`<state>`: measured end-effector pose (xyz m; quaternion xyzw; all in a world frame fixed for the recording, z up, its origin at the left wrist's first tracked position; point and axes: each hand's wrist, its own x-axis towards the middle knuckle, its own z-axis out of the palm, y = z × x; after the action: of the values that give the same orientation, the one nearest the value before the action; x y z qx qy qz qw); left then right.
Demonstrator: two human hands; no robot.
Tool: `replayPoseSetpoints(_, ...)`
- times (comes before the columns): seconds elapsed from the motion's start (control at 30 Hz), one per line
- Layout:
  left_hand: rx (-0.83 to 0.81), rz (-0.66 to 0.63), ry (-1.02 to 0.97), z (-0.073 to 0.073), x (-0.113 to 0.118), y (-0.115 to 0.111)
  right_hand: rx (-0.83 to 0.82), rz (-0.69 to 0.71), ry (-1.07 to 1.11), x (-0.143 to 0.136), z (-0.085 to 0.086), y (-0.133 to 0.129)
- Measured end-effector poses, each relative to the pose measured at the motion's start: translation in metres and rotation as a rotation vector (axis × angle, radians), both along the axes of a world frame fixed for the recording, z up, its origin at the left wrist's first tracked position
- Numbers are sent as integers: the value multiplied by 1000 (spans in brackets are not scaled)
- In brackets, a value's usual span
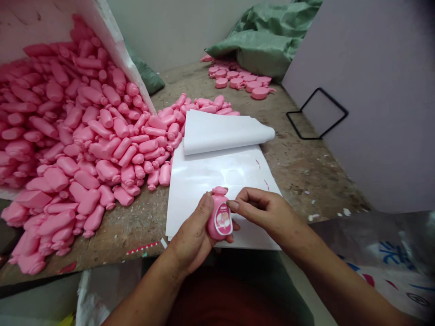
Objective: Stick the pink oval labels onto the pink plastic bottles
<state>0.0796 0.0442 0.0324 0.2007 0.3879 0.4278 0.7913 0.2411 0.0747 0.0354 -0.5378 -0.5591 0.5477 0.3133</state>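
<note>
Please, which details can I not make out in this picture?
All in the head view:
- Fine print on the label of the held pink bottle: too small.
- Back of this bottle: hidden, turned toward the left hand.
- Far left of the bottle pile: cut off by the picture edge.
- What lies under the green sack: hidden by its folds.

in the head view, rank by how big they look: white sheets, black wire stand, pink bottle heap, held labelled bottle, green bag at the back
Largest to smallest:
pink bottle heap
white sheets
green bag
black wire stand, by its outline
labelled bottle
</note>
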Motion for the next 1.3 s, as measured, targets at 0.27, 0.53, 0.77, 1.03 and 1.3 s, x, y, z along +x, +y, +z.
replayPoseSetpoints(0.27,13,-41,9,3,-2,1,9,1,11,0,-2,-2)
replayPoseSetpoints(0.53,6,-45,4,2,-2,1,-12,2,23,0,-3,-1)
replayPoseSetpoints(0.77,35,-103,5,2,-4,0,13,-18,7,1,-9,0)
replayPoseSetpoints(1.03,50,-156,49,2,-9,-1,1,-9,-7,1,-2,1)
replayPoseSetpoints(1.3,49,-177,60,-1,-14,-4,-55,-2,56,0,-7,1)
